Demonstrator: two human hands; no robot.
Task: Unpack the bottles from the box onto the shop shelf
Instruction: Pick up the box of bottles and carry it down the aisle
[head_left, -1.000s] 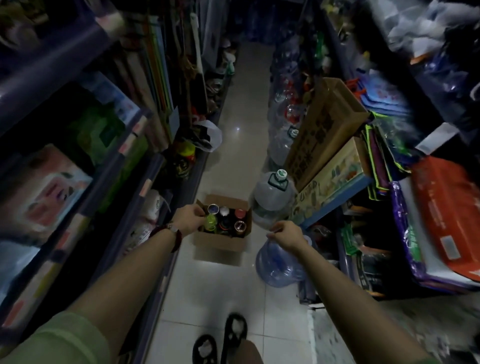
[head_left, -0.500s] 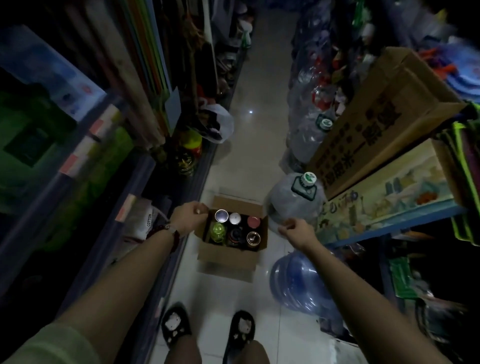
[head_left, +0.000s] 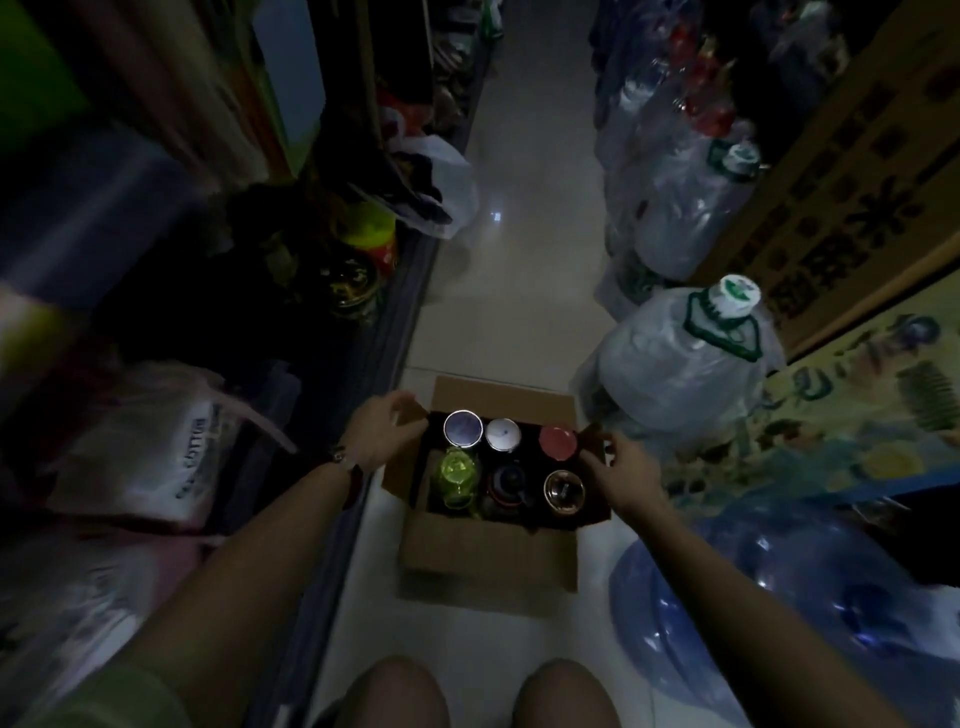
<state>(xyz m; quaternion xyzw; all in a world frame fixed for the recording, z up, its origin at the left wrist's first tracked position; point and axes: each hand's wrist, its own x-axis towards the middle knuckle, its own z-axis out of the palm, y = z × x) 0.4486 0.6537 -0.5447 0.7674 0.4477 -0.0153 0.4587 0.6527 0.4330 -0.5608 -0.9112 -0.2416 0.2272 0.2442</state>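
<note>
An open cardboard box (head_left: 488, 551) stands on the pale floor tiles. Several bottles stand upright inside it: a silver-lidded one (head_left: 461, 428), a white-capped one (head_left: 503, 434), a red-capped one (head_left: 558, 442), a green one (head_left: 458, 470), a dark one (head_left: 509, 483) and a gold-lidded one (head_left: 564, 491). My left hand (head_left: 387, 431) grips the box's left flap. My right hand (head_left: 621, 470) pinches the right flap. The shop shelf (head_left: 402, 312) runs along the left, low and dark, with jars on it.
A plastic-wrapped water jug (head_left: 685, 364) stands just right of the box, and a blue jug (head_left: 779, 597) lies nearer me. More jugs and cartons (head_left: 857, 208) line the right side. A white bag (head_left: 447, 182) hangs off the left shelf. My knees are at the bottom edge.
I have lowered myself toward the box, which now looks much larger. My right hand moved left from the wrapped jug to the box's right flap. My left hand stayed at the left flap.
</note>
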